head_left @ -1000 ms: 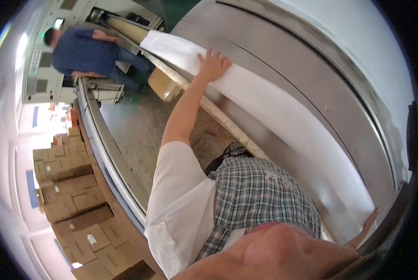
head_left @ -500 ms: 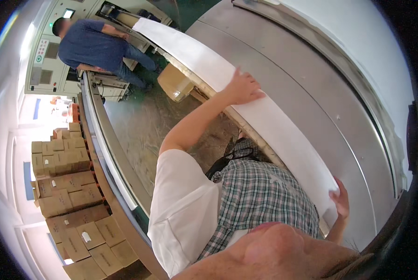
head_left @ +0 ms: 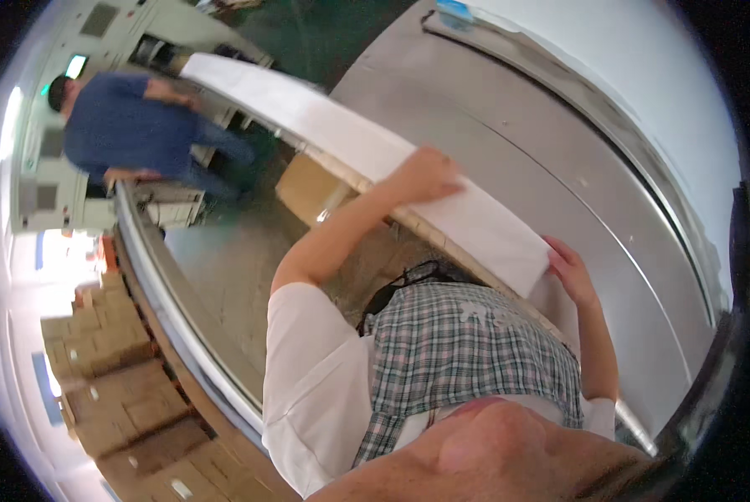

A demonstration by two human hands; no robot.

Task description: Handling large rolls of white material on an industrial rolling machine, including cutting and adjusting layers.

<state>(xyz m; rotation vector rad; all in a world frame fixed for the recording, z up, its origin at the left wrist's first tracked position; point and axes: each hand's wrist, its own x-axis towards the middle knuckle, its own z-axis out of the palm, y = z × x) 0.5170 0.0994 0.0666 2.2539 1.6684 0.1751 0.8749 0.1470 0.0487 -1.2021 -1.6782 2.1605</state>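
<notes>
White sheet [head_left: 325,117] beneath left grip [head_left: 429,176], against right grip [head_left: 569,268].

From a distance, I work a long white strip [head_left: 333,121] along the bench's [head_left: 618,259] near edge, left hand [head_left: 429,176] atop it, right hand [head_left: 569,274] at its right end; a co-worker [head_left: 132,125] in blue stands near the bench's left end.

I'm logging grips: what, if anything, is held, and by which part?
The right hand holds the long white sheet by a corner of its near end; the left hand lies across it farther along, grip unclear.
</notes>
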